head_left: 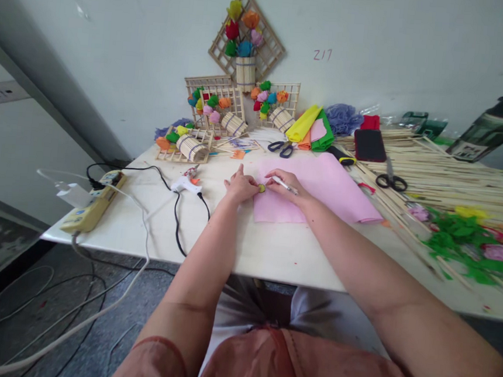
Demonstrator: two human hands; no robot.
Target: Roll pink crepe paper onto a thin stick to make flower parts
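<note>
A sheet of pink paper (322,189) lies on the white table in front of me. Near its left edge sits a small yellow-green disc (262,188). My left hand (240,187) pins this disc to the paper with its fingertips, while another finger points up and away. My right hand (287,186) grips a white pen (284,185), its fingertips close to the disc's right side. The pen's writing tip is hidden by the fingers, so I cannot tell whether it touches the paper.
A white glue gun (187,185) and its black cord lie left, near a power strip (96,201). Scissors (280,148), folded coloured paper (303,124) and stick-and-flower crafts (193,147) stand behind. Right are bamboo sticks (446,176), a phone (370,145) and a bottle (495,125).
</note>
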